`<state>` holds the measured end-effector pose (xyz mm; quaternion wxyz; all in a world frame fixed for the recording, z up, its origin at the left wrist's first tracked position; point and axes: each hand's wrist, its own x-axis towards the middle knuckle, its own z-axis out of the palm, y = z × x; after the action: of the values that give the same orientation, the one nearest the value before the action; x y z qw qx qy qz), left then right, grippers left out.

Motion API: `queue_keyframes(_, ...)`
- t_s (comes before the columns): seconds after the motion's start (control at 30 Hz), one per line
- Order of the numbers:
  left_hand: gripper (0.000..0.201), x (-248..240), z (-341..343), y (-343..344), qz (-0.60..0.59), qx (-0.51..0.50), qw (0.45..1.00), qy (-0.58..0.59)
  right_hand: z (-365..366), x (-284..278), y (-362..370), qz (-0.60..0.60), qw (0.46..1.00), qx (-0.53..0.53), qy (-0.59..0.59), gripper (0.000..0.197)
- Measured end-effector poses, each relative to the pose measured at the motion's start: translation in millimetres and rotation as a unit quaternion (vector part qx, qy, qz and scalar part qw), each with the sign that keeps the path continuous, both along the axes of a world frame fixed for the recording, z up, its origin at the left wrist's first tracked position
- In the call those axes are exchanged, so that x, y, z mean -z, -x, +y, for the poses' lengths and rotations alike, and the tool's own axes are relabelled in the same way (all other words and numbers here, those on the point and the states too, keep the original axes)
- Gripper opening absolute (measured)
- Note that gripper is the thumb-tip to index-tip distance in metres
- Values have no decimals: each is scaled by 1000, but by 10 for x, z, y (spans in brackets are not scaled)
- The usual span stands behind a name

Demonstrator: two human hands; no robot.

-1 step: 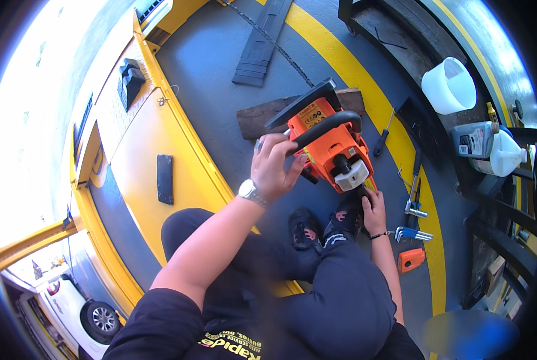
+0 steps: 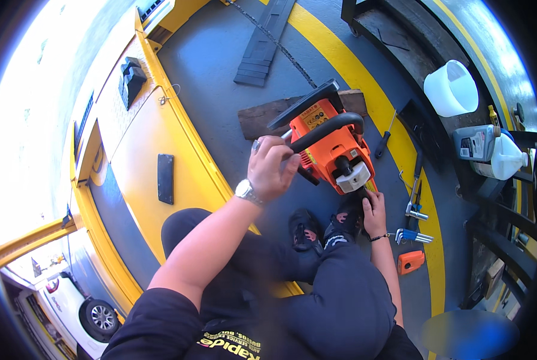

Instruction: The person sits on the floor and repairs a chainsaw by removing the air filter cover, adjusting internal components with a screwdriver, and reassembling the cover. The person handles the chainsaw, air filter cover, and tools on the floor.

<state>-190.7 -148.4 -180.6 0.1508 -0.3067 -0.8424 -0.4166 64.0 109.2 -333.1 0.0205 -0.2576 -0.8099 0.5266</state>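
Note:
An orange chainsaw body with a black front handle lies on the grey floor, its front end over a dark wooden board. My left hand, with a wristwatch on it, is closed around the left end of that black handle. My right hand grips the saw's rear end low down, beside my black shoe. My knees and dark trousers fill the lower middle of the view.
A black guide bar and a loose chain lie farther away. To the right are a screwdriver, metal tools, a small orange cover, a white bucket, a grey bottle and a white jug.

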Motion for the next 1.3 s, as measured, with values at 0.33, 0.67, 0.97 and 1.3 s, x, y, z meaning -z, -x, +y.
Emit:
queue_keyframes(0.33, 102, 1060, -474, 1183, -212, -57, 845, 488, -246, -464, 732, -180, 978, 10, -102, 42)
queue_keyframes(0.67, 118, 1379, -454, 806, -333, -82, 791, 507, -145, 16, 585, -47, 998, 35, -7, 49)
queue_keyframes(0.97, 70, 1301, -785, 1209, -300, -82, 858, 409, -183, -97, 617, -84, 979, -1, -183, 65)
queue_keyframes(1.3, 42, 171, 67, 437, -465, -148, 863, -131, -222, -90, 384, 43, 982, 36, -180, 79)
